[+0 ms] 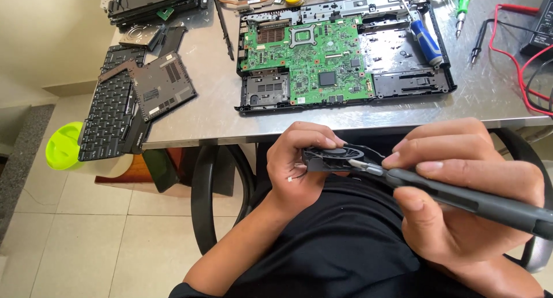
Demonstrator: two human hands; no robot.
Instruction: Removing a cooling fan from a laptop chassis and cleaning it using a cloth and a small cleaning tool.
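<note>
Nearest the camera, over the person's lap, the right hand [461, 200] is closed in a pen-like grip around a grey precision screwdriver [461, 197], whose metal tip meets the edge of a small black laptop cooling fan [337, 158]. The left hand [299, 165] is curled around the fan, thumb over the top face near the hub and fingers beneath, holding it just below the table's front edge. The fan appears light and rigid at its thin plastic housing, but probably fragile at the blades and at the fine lead ending in a small white connector [290, 178] that dangles by the palm; the housing rim looks the soundest place to grip, clear of the rotor and lead. Beyond, on the steel table [213, 110], lies an opened laptop base [345, 96] with its green motherboard [308, 59] exposed, and a blue-handled screwdriver [426, 41] resting on it. To the left sit a detached keyboard [109, 110] and a dark cover panel [161, 85]; at the far right, red and black test leads [518, 56].
</note>
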